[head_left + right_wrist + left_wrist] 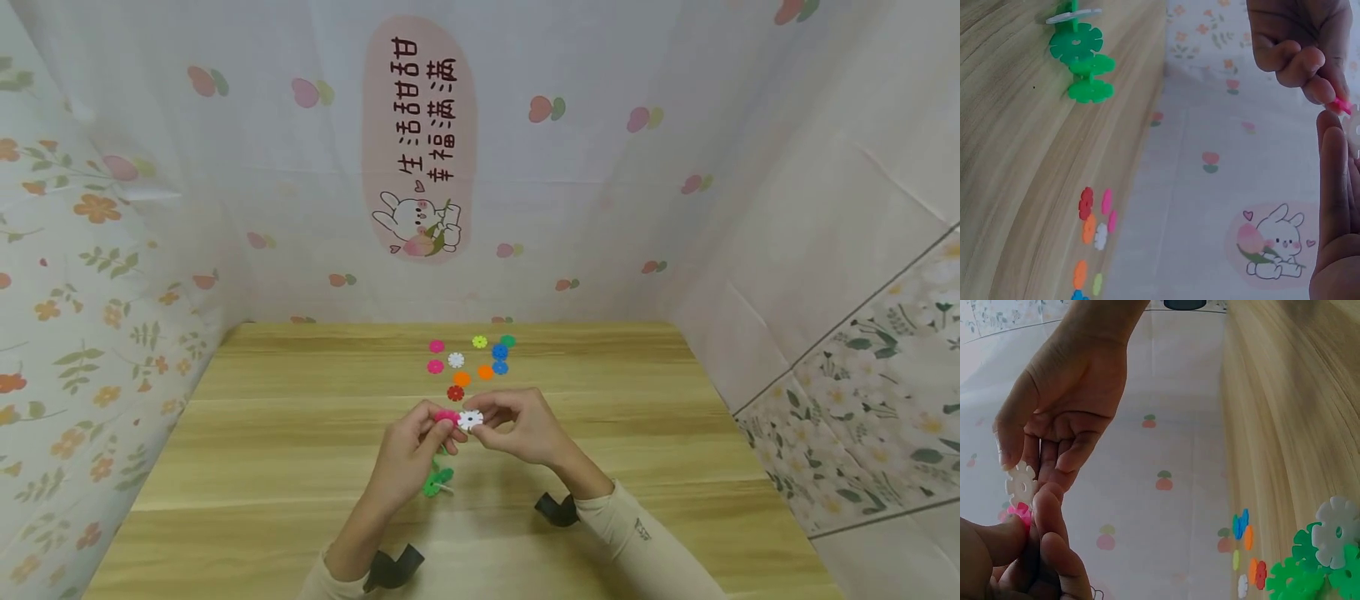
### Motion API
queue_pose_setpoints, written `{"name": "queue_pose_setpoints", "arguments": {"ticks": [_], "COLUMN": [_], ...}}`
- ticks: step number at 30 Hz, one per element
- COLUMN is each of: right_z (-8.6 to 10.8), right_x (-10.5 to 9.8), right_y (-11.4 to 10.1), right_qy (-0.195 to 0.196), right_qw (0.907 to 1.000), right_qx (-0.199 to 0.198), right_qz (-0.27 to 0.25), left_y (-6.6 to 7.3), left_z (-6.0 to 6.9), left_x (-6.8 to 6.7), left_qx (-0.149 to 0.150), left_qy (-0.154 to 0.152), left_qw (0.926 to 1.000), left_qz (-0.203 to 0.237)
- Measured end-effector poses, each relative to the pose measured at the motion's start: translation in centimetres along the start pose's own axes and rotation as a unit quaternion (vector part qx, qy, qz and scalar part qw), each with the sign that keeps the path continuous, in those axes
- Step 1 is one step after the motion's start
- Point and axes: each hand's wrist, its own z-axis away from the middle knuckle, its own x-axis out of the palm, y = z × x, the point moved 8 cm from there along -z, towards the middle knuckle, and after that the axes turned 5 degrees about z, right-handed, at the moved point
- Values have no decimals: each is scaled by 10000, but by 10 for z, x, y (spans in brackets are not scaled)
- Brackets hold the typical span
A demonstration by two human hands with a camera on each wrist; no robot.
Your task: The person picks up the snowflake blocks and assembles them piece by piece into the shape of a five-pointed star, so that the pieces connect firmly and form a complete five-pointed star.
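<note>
Printed cloth point(592, 200) hangs behind wood-grain table point(285, 450). Your left hand point(408, 450) pinches pink disc point(446, 416) between thumb and fingers; your right hand point(528, 427) pinches white disc point(471, 420) at rim. Both discs held above table, edges meeting; slot engagement not discernible. Green build point(1076, 41) rests on table near your left hand; loose discs point(455, 393) lie beyond both hands. Expect discs light, stiff, probably slick; thin slotted edges may bend or crack under twisting. Best hold: flat faces near outer rim, away from meeting edges, slots left uncovered.
</note>
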Motion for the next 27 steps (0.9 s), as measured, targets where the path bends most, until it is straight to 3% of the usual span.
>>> {"name": "queue_pose_setpoints", "arguments": {"ticks": [10,16,20,27], "right_z": [0,-1,-7,-11], "right_x": [2,7,7,9], "right_y": [-5,-10,-8,3], "right_qy": [55,-134,-220,-657], "right_qw": [9988,9976,9981,9969], "right_qx": [-394,-632,-573,-340], "right_qz": [281,231,72,-272], "left_y": [0,0,-1,2], "left_z": [3,4,3,2], "left_x": [1,1,-3,-9], "left_qx": [154,253,247,218], "left_qy": [173,127,99,-78], "left_qw": [9997,9995,9996,9996], "left_qz": [-42,-121,107,-164]}}
